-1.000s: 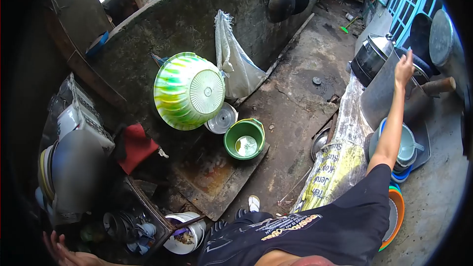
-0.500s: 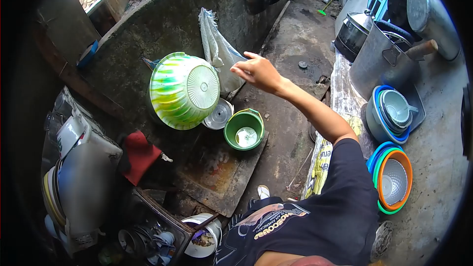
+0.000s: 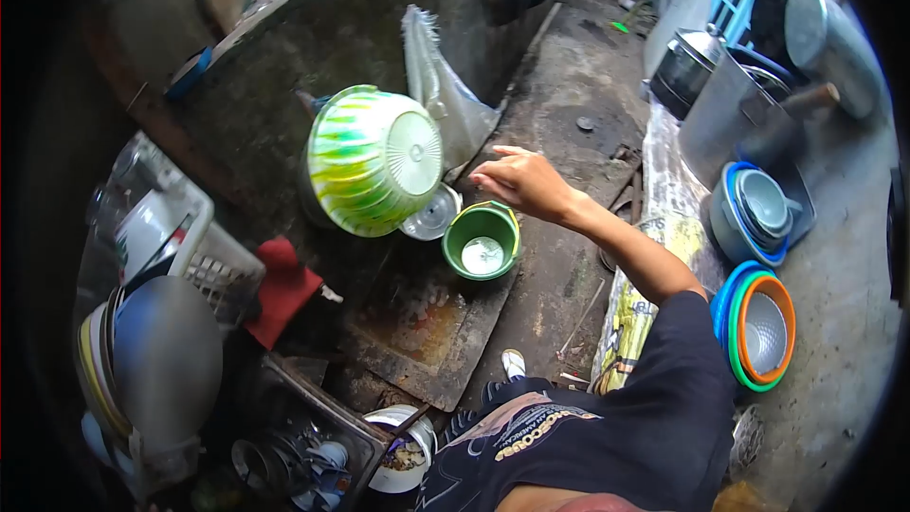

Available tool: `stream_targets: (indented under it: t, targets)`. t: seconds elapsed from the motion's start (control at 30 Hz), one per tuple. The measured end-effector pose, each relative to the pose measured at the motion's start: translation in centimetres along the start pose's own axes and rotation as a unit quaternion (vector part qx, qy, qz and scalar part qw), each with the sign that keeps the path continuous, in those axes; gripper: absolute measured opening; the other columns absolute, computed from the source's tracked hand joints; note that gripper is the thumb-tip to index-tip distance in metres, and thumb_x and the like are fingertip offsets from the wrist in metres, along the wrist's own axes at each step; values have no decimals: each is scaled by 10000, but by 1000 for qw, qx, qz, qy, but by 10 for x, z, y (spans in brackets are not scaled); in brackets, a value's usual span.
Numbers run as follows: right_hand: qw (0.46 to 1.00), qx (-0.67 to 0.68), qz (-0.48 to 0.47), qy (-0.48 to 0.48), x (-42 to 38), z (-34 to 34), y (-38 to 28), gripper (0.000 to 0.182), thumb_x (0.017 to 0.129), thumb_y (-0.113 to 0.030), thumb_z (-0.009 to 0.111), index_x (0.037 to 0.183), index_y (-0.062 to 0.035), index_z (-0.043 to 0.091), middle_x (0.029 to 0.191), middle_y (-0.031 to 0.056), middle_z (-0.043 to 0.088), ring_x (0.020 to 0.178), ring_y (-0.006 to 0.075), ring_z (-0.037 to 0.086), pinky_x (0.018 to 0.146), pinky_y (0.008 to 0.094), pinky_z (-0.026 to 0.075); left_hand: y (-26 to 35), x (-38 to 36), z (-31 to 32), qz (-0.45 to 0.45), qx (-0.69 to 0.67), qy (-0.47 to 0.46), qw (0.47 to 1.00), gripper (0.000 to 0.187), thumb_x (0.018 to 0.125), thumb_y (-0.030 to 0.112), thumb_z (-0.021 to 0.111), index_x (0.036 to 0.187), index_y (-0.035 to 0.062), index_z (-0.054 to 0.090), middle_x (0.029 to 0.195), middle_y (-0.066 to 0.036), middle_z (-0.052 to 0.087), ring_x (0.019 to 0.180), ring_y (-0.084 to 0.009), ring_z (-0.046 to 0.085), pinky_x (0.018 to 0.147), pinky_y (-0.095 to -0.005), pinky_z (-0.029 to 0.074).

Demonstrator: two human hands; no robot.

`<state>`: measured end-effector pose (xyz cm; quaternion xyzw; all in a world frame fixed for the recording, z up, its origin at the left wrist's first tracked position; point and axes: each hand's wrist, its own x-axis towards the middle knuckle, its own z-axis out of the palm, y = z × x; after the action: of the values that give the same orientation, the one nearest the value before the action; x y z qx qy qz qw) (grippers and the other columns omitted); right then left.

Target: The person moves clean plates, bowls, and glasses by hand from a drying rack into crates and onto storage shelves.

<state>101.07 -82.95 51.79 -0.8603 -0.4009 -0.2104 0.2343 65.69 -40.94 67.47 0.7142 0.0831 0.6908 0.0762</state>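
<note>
My right hand [image 3: 519, 182] is in the air just above and beyond the rim of a green bucket [image 3: 458, 251], touching nothing that I can see. Its fingers are loosely bent and partly apart, with no object in them. The bucket stands upright on the ground, its handle lying along the rim. Left of it, a green, yellow and white basin [image 3: 365, 166] rests upside down. A round metal pot or lid [image 3: 433, 215] shows partly between basin and bucket. My left hand is out of view.
A white sack [image 3: 441, 100] hangs on the concrete wall. Stacked basins and colanders [image 3: 764, 332] and large metal pots [image 3: 711, 123] line the right side. At lower left are a dish rack [image 3: 227, 265], a red cloth [image 3: 282, 289] and a white bucket with scraps [image 3: 403, 474].
My right hand has come down toward the green bucket, its fingers a little more bent. The whole view has shifted slightly. Basin and bucket stay in place.
</note>
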Motion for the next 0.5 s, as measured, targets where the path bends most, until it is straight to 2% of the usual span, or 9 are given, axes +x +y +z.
stream_targets:
  t: [0.03, 0.07, 0.1, 0.13, 0.17, 0.2, 0.27, 0.37, 0.5]
  targets:
    - [1000, 15, 13, 8, 4, 1, -7, 127, 881, -153, 570, 945, -74, 645, 775, 85, 676, 702, 227, 662, 972, 413, 434, -6, 1, 0, 0, 0, 3, 1000, 281, 933, 165, 486, 1001, -92, 580, 950, -208, 633, 615, -229, 616, 524, -282, 511]
    - [999, 41, 20, 10, 8, -2, -17, 125, 880, -129, 567, 963, -70, 640, 755, 91, 674, 687, 209, 669, 979, 409, 429, -40, -4, -26, 8, 42, -71, 997, 309, 978, 88, 357, 1069, -136, 549, 1163, -242, 551, 949, -252, 601, 784, -295, 516]
    - [999, 51, 19, -4, 14, -3, -22, 164, 875, -67, 553, 1021, -65, 627, 726, 86, 668, 680, 175, 674, 998, 411, 412, -46, -2, -30, 7, 35, -74, 997, 312, 973, 97, 361, 1062, -140, 544, 1168, -243, 540, 943, -253, 599, 777, -288, 504]
    - [997, 71, 43, -1, 25, -9, -40, 222, 819, -44, 590, 1037, -79, 613, 718, 87, 655, 730, 261, 654, 970, 401, 434, -31, 2, -21, -35, 10, -47, 998, 307, 963, 95, 370, 1086, -144, 519, 1188, -242, 524, 951, -254, 594, 757, -289, 498]
    - [991, 117, 67, 1, 33, -8, -47, 284, 816, 7, 574, 1085, -76, 609, 749, 97, 655, 731, 228, 662, 920, 367, 463, -33, 6, -21, -63, -41, -24, 997, 306, 948, 87, 376, 1117, -142, 488, 1205, -243, 513, 957, -259, 587, 754, -293, 494]
    - [992, 106, 67, -1, 49, -17, -66, 319, 820, 48, 548, 1114, -62, 603, 845, 116, 660, 775, 213, 668, 853, 335, 483, -26, 11, -16, -69, -61, 14, 996, 273, 928, 63, 377, 1069, -141, 489, 1151, -263, 537, 912, -255, 596, 713, -288, 489]
    - [993, 92, 20, 69, 77, -19, -94, 329, 812, 70, 548, 1116, -43, 602, 948, 128, 654, 859, 225, 659, 805, 312, 487, -28, 20, -20, -78, -88, 40, 992, 267, 928, 74, 378, 1061, -126, 496, 1144, -254, 541, 896, -252, 597, 704, -291, 489]
    - [986, 108, -77, 103, 126, -35, -145, 318, 804, 81, 568, 1099, -29, 607, 1017, 127, 647, 960, 237, 630, 825, 310, 478, -45, 33, -36, -81, -116, 36, 989, 264, 930, 86, 389, 1071, -106, 503, 1102, -234, 563, 884, -240, 594, 708, -295, 487]
    - [960, 166, -199, 102, 204, -31, -229, 234, 841, 37, 546, 1050, -38, 623, 1038, 99, 640, 952, 231, 630, 804, 314, 502, -74, 53, -57, -78, -87, 5, 993, 239, 925, 91, 429, 1058, -77, 536, 1034, -188, 593, 871, -205, 589, 709, -290, 481]
